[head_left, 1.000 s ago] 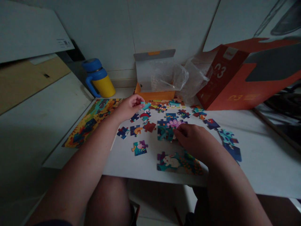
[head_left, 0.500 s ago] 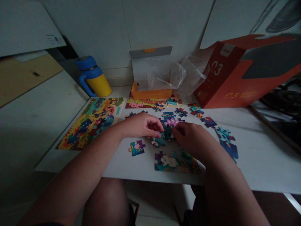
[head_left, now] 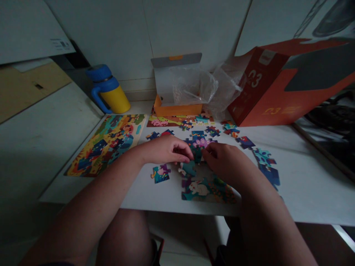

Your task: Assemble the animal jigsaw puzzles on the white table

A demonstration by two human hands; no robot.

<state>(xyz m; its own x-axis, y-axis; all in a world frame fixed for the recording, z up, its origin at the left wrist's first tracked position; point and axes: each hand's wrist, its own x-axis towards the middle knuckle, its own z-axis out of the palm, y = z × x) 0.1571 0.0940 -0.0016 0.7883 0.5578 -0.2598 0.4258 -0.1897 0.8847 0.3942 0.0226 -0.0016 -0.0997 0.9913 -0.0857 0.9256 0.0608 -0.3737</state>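
My left hand (head_left: 166, 149) rests on the white table (head_left: 305, 184) with its fingers curled, pinching a teal puzzle piece (head_left: 188, 168) at its fingertips. My right hand (head_left: 223, 160) meets it fingertip to fingertip, closed on the edge of a joined cluster with pink flowers (head_left: 200, 145). Just below both hands lies an assembled strip with a white rabbit (head_left: 205, 189). A loose teal and pink piece (head_left: 160, 173) lies to the left of it.
A finished picture board (head_left: 108, 142) lies at the left. Loose pieces (head_left: 266, 166) are scattered to the right and behind. At the back stand a yellow and blue jug (head_left: 109, 92), an open orange box with plastic bag (head_left: 180, 88) and a large red carton (head_left: 283, 88).
My left hand came from the far pieces near the orange box, carrying a teal piece down to the cluster, where it now meets my right hand. The right hand barely moved.
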